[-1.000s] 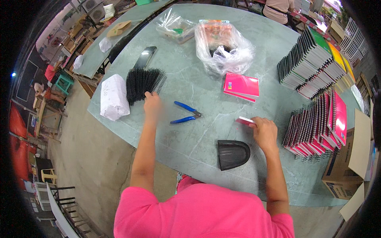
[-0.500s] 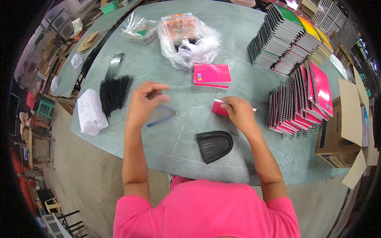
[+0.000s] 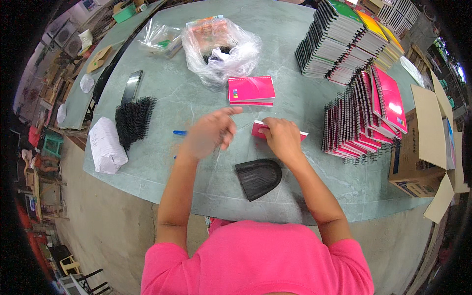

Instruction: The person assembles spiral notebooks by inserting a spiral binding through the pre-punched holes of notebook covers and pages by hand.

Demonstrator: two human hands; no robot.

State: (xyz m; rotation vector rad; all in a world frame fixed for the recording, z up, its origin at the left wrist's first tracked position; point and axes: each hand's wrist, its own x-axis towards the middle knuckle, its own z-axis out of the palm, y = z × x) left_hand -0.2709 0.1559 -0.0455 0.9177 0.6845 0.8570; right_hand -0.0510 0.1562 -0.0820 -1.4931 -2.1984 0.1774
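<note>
Right hand (image 3: 283,136) pinching a pink-covered booklet (image 3: 259,129), inward from the table's (image 3: 164,78) near edge — left hand (image 3: 211,132) blurred beside it, fingers partly parted, whether holding anything I cannot tell.
A loosened pinch could let the thin booklet slip or splay; a hasty left hand might knock it or snag the smooth blue tool handle (image 3: 180,132). Closer to the near edge lies a ribbed, round-ended black pad (image 3: 258,178); toward the left edge, springy black coils (image 3: 135,123) — liable to tangle — heap beside a creased white paper bundle (image 3: 107,147); near the right edge, glossy pink spiral notebooks (image 3: 361,115) lean and could slide.
</note>
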